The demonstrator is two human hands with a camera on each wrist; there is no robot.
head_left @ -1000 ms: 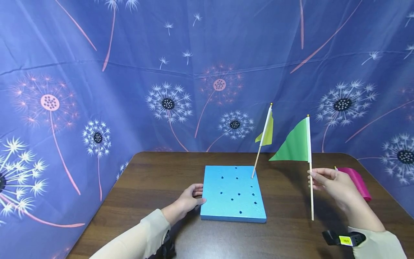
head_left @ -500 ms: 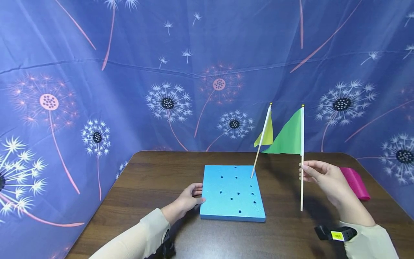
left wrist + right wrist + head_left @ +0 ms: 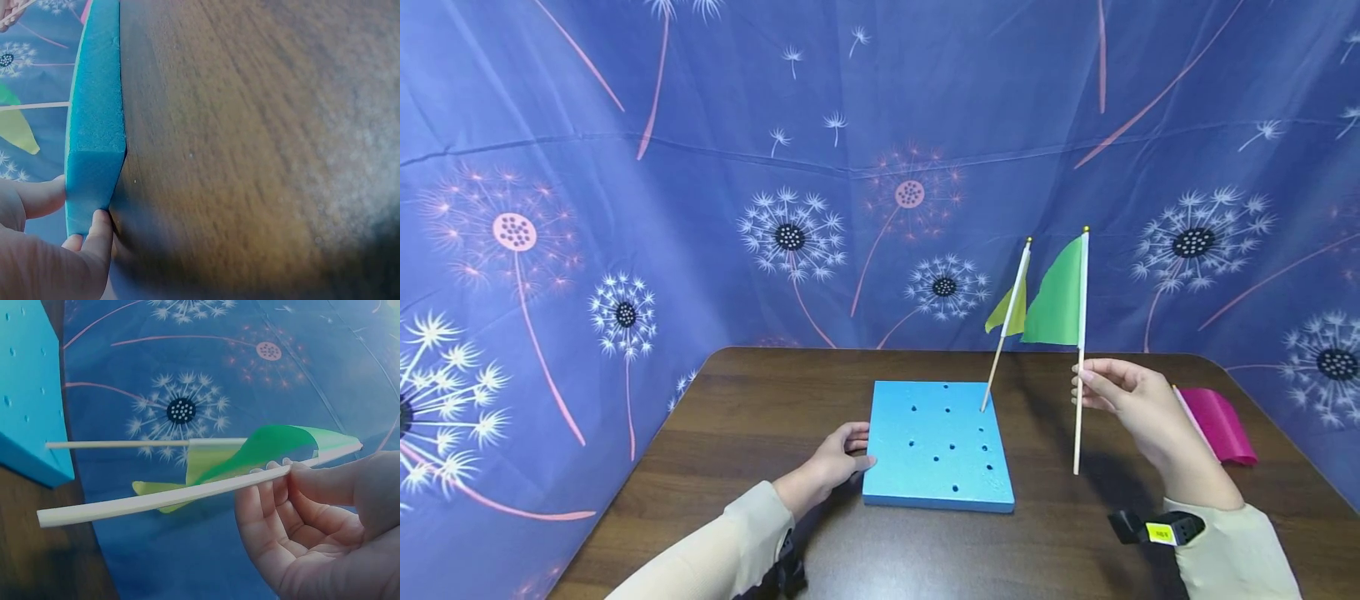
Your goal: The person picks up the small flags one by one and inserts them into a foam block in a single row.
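Note:
My right hand (image 3: 1123,404) pinches the thin wooden stick of a green flag (image 3: 1057,296) between thumb and fingers. The stick stands nearly upright, its bare lower end to the right of a blue foam board (image 3: 940,479). Small holes dot the board's top. At its left edge my left hand (image 3: 831,467) grips it; in the left wrist view the thumb (image 3: 45,197) lies on the top face and a finger (image 3: 100,234) against the side. A yellow flag (image 3: 1011,312) stands in the board's far right corner, leaning right; the green cloth partly overlaps it in the right wrist view.
A magenta flag (image 3: 1221,425) lies on the brown wooden table (image 3: 737,417) at the right, partly behind my right forearm. A blue dandelion-print curtain (image 3: 850,208) hangs behind the table and along its sides. Each wrist wears a black strap.
My right hand has carried the green flag left and slightly up, closer to the board and the yellow flag. The left hand and the board have stayed in place.

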